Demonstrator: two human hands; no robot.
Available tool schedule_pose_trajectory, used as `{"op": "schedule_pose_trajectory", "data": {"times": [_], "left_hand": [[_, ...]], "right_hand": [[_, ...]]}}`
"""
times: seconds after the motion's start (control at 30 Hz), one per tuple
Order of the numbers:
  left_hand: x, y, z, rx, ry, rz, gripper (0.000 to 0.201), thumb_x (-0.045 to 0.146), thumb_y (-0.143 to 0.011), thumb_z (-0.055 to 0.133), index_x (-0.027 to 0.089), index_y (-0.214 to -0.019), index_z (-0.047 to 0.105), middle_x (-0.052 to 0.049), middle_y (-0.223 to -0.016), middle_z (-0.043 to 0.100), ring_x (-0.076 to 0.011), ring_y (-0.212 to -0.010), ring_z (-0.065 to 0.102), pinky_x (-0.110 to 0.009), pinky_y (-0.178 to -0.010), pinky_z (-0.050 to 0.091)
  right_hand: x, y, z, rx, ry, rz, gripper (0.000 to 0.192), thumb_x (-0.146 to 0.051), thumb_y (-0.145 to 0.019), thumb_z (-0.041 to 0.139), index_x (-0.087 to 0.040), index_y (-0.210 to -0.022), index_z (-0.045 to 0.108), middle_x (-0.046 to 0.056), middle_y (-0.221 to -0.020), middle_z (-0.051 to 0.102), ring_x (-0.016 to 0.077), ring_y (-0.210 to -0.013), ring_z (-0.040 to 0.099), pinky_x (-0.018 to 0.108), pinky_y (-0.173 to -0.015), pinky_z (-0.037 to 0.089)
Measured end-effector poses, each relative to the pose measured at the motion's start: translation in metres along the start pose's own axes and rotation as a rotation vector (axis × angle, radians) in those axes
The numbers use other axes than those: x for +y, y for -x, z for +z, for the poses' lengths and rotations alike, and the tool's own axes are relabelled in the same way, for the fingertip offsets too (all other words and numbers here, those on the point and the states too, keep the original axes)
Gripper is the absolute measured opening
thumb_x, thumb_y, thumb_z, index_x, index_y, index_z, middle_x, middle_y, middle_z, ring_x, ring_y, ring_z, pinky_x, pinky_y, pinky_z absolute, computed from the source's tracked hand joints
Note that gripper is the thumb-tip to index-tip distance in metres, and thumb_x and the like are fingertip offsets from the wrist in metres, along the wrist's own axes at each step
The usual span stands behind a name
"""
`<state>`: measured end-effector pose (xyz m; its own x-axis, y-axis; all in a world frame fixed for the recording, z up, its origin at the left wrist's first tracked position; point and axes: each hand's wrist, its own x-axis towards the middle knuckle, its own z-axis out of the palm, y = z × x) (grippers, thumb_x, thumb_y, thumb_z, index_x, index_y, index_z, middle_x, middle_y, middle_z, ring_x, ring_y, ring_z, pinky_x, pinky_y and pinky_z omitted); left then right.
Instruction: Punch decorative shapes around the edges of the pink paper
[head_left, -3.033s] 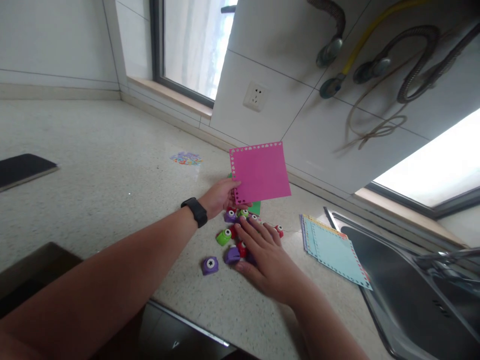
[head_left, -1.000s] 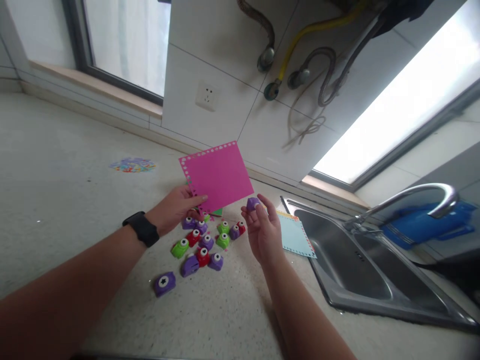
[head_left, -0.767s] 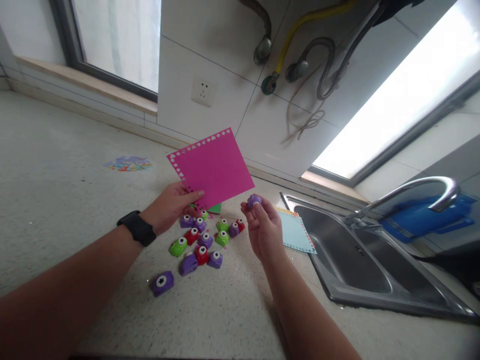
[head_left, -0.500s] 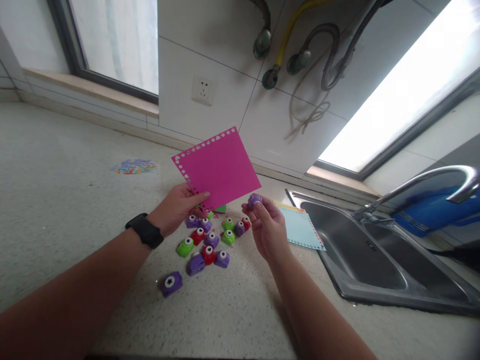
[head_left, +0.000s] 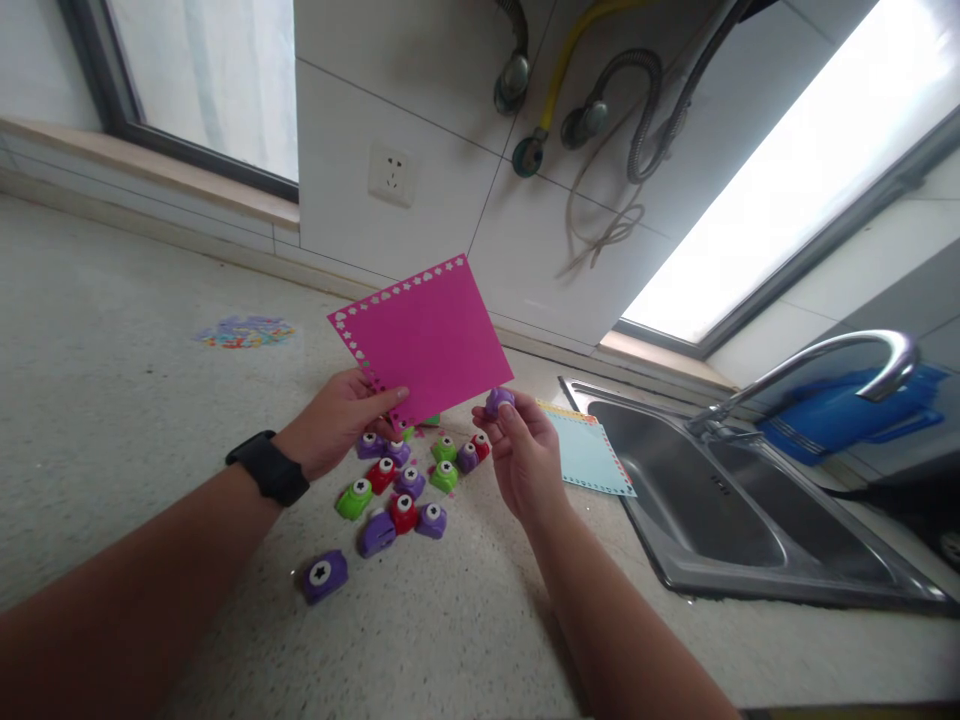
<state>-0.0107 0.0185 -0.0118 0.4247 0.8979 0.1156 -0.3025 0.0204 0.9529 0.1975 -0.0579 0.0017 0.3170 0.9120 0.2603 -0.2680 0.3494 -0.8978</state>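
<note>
Head view: a speckled pale stone counter point(head_left: 112, 330) runs from the left to a steel sink point(head_left: 720, 500) set into it on the right, with a curved tap point(head_left: 825, 365) over the basin. The wall behind is white tile with a socket point(head_left: 391, 175) on it; above and to the right of the socket, hoses point(head_left: 600, 110), one of them yellow, hang from fittings. A dark-framed window point(head_left: 202, 90) lies left of the socket, and a second, very bright one is up behind the sink.

The left hand point(head_left: 341, 420), a black watch point(head_left: 268, 467) on its wrist, pinches the lower left corner of a pink paper sheet point(head_left: 424, 335) between thumb and fingers, holding it up off the counter, left of the sink. The sheet's top and left edges carry a row of punched shapes. The right hand point(head_left: 517, 450) is closed around a small purple punch point(head_left: 498, 401) held at its fingertips, just beside the sheet's lower right corner; whether they touch cannot be told.

Below both hands, a cluster of small punches point(head_left: 401, 490) in purple, green and red lies on the counter, with one purple star punch point(head_left: 324, 574) apart, farther from the sink. A light blue sheet point(head_left: 589, 460) lies against the sink's left rim. A small heap of coloured scraps point(head_left: 244, 331) sits well left, far from the sink.
</note>
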Motion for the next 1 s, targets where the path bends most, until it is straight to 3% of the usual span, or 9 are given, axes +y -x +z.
{"op": "schedule_pose_trajectory", "data": {"times": [0.2,0.43,0.57,0.77,1.0], "left_hand": [[-0.001,-0.002,0.001,0.003,0.012,0.001,0.029,0.036,-0.076,0.082,0.014,-0.093,0.071,-0.002,-0.077,0.072,-0.0106,-0.052,0.063,-0.021,-0.048,0.057],[0.000,-0.001,0.001,0.003,0.038,-0.029,0.026,0.034,-0.076,0.083,0.014,-0.088,0.072,-0.002,-0.076,0.073,-0.0108,-0.052,0.063,-0.021,-0.049,0.057],[0.002,0.002,0.002,0.013,0.064,-0.039,0.025,0.033,-0.074,0.084,0.016,-0.089,0.073,0.000,-0.073,0.073,-0.0102,-0.049,0.063,-0.019,-0.046,0.055],[0.002,0.004,0.002,0.068,0.037,-0.068,0.028,0.036,-0.069,0.088,0.014,-0.078,0.074,0.000,-0.058,0.069,-0.0128,-0.049,0.065,-0.017,-0.046,0.051],[-0.002,0.003,0.001,0.096,0.028,-0.087,0.029,0.036,-0.066,0.089,0.013,-0.074,0.075,-0.002,-0.061,0.071,-0.0125,-0.050,0.064,-0.018,-0.048,0.051]], "right_hand": [[0.003,-0.001,-0.004,0.004,0.058,-0.090,0.023,-0.031,-0.080,0.079,-0.024,-0.100,0.068,0.001,-0.091,0.069,0.0164,-0.085,0.069,0.036,-0.084,0.056],[-0.003,0.000,-0.010,0.013,0.241,-0.444,0.037,-0.015,-0.075,0.081,-0.025,-0.107,0.067,0.002,-0.099,0.062,0.0148,-0.091,0.060,0.033,-0.087,0.052],[-0.012,0.002,-0.006,-0.013,0.275,-0.567,0.039,-0.010,-0.077,0.077,-0.028,-0.110,0.067,0.003,-0.106,0.055,0.0143,-0.092,0.057,0.032,-0.087,0.050],[-0.018,0.005,-0.005,-0.039,0.276,-0.587,0.039,-0.009,-0.079,0.075,-0.028,-0.112,0.066,0.004,-0.107,0.053,0.0155,-0.094,0.056,0.034,-0.088,0.050],[-0.017,0.007,-0.007,-0.049,0.277,-0.552,0.039,-0.012,-0.079,0.077,-0.028,-0.113,0.066,0.004,-0.111,0.054,0.0176,-0.100,0.057,0.037,-0.093,0.051]]}}
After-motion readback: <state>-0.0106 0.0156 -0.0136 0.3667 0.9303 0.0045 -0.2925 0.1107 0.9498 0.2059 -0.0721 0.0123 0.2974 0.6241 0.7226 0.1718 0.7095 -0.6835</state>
